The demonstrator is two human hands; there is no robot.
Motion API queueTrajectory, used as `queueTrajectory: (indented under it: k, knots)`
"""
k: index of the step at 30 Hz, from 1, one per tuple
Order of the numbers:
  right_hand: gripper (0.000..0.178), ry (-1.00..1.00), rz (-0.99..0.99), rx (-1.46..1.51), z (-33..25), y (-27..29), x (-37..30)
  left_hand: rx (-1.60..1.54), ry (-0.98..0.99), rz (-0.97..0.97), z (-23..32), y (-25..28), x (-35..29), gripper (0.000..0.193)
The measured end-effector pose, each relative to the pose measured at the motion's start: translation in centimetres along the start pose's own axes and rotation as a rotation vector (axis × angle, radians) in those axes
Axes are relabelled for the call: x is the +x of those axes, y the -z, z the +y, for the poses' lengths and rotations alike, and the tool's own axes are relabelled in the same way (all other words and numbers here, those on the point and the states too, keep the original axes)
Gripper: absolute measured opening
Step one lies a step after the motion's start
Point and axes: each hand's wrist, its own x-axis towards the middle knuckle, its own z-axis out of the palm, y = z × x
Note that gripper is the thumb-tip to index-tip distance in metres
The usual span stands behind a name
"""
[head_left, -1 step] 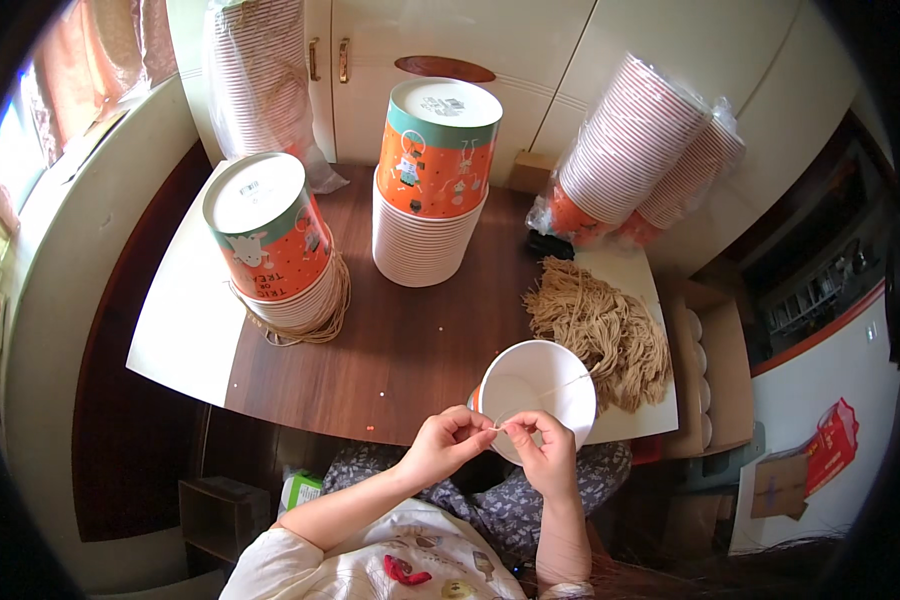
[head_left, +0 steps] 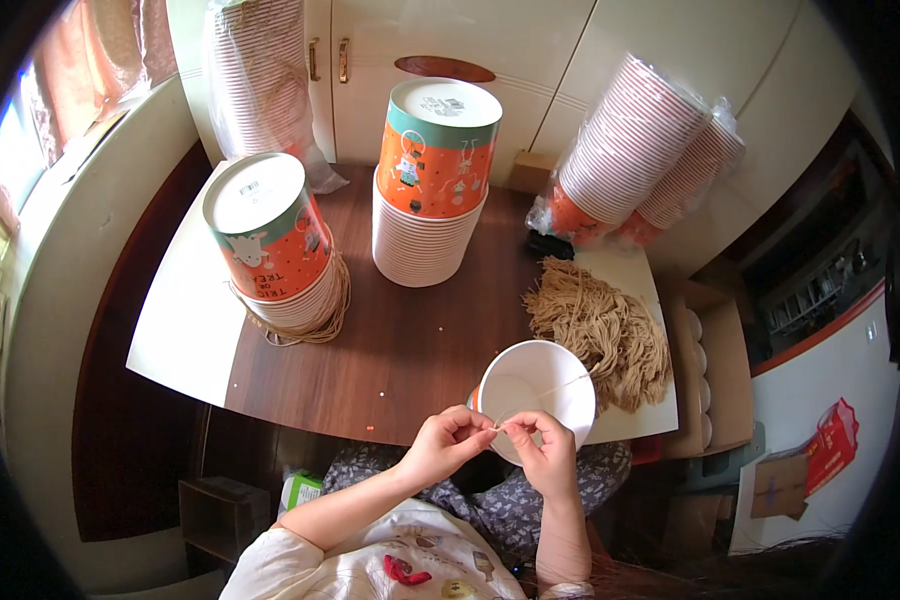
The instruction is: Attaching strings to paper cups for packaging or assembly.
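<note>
A white paper bucket [head_left: 535, 385] with an orange outside lies tilted at the table's near edge, its open mouth facing me. A thin tan string [head_left: 560, 383] runs across that mouth to the near rim. My left hand [head_left: 448, 445] and my right hand [head_left: 545, 452] meet at this rim, and the fingertips of both pinch the string's end. A loose bundle of the same tan strings [head_left: 600, 325] lies on the table just right of the bucket.
Two stacks of upturned orange-patterned buckets [head_left: 270, 240] [head_left: 435, 190] stand on the brown table [head_left: 400, 340]; string handles hang beneath the left stack. Plastic-wrapped bucket stacks [head_left: 635, 150] [head_left: 260, 80] lean against the white cabinets behind. An open cardboard box [head_left: 705, 370] sits at the right.
</note>
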Motion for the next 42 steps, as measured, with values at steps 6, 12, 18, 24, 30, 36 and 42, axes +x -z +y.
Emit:
queueTrajectory:
  k: [6,12,18,24,30,36,42]
  knots:
    - [0.011,-0.024,-0.035,0.010,0.1,0.1,0.0,-0.047,-0.008,0.035,-0.3,-0.1,0.1,0.014]
    - [0.012,-0.097,-0.136,0.213,0.4,-0.1,0.1,0.007,-0.059,0.035,-0.3,-0.2,0.2,0.016]
    - [0.011,-0.137,-0.165,0.508,0.5,-0.4,0.5,-0.044,-0.020,0.039,-0.5,-0.2,0.2,0.016]
    - [0.008,-0.185,-0.177,0.508,0.4,-0.1,0.5,-0.075,-0.017,0.080,-0.7,0.0,0.3,0.014]
    - [0.007,-0.180,-0.151,0.459,0.8,-0.2,0.6,-0.071,0.027,0.049,-0.3,-0.1,0.1,0.014]
    - [0.010,-0.057,-0.057,0.163,0.9,-0.5,0.6,-0.131,0.033,0.083,-0.4,-0.3,0.0,0.015]
    - [0.009,-0.120,-0.108,0.199,0.8,-0.3,0.4,-0.117,0.033,0.071,-0.5,-0.1,0.0,0.013]
